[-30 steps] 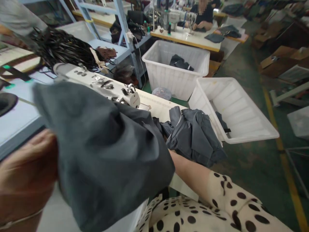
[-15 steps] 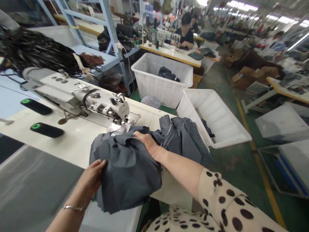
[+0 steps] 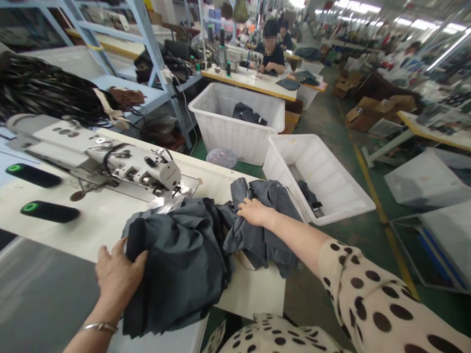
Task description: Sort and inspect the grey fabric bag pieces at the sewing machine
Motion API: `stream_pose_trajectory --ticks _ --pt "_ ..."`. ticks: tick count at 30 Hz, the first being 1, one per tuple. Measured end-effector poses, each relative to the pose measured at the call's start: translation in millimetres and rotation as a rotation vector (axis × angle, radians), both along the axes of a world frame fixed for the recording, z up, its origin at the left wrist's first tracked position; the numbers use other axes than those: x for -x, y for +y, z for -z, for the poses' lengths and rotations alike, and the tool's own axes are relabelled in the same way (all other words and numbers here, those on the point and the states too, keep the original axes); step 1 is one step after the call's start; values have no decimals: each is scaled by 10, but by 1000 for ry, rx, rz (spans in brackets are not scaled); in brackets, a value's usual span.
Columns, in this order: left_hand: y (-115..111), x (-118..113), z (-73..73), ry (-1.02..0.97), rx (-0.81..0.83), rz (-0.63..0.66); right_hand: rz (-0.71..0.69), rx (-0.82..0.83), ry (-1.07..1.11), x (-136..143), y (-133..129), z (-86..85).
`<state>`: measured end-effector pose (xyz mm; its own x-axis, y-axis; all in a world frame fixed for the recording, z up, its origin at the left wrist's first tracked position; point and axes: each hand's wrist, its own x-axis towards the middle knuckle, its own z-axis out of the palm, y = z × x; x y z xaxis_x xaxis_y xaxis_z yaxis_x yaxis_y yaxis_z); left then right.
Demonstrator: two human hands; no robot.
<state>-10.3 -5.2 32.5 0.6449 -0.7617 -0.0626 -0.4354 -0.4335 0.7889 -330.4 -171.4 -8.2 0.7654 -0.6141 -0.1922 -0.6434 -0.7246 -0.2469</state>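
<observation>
Item one: our left hand (image 3: 119,277), fingers curled and pinching the near edge of a dark grey garment (image 3: 180,264) that lies bunched on the cream desk (image 3: 99,225), its lower part hanging over the front edge. A thin bangle sits on that wrist.

Item two: our right hand (image 3: 255,212), fingers loosely spread and resting flat on a second grey garment (image 3: 265,230), crumpled at the desk's right end and touching the first. We cannot tell whether it grips the cloth.

Item three: a white sewing machine (image 3: 128,164), its head just behind the dark garment. Two black thread cones (image 3: 49,212) with green ends lie on their sides to its left.

Item four: two white plastic bins, the near one (image 3: 320,179) tilted beside the desk, the far one (image 3: 235,122) upright behind it, each with dark cloth inside.

Item five: a seated person (image 3: 271,51) at a distant desk.
</observation>
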Motion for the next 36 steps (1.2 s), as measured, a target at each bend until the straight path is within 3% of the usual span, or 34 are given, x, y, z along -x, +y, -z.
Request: stream_pose_trajectory --ticks 2,4,7,12,14,16,22,26,28,30,32,34,36 --pt "-1 187 -114 -232 24 31 -60 -20 -30 86 -56 0" --pt "-32 437 -204 -229 99 88 -97 -14 -91 221 -61 -34" --pt "-160 954 -279 144 104 206 -128 19 -229 452 50 -143" --pt "-411 1876 -295 903 -199 391 -85 140 -732 655 414 -313" --pt "-465 2104 -266 1142 -257 391 -14 188 -828 658 543 -313" --pt "-493 2216 -225 1250 -259 353 38 201 -875 648 639 -269" --pt "-496 2198 -213 1106 -197 218 109 -38 -876 715 705 -179" --pt "-484 2287 -341 734 -124 281 424 -373 -970 796 606 -421" --pt "-480 2391 -404 466 -43 332 452 -494 -916 772 572 -558" --pt "-472 2495 -436 324 49 376 476 -541 -888 706 572 -618" --pt "-455 2568 -425 325 105 386 602 -614 -956 631 610 -575" --pt "-424 2602 -382 377 115 355 777 -715 -1042 583 684 -454" --pt "-375 2610 -338 440 104 308 866 -776 -1097 573 785 -318"
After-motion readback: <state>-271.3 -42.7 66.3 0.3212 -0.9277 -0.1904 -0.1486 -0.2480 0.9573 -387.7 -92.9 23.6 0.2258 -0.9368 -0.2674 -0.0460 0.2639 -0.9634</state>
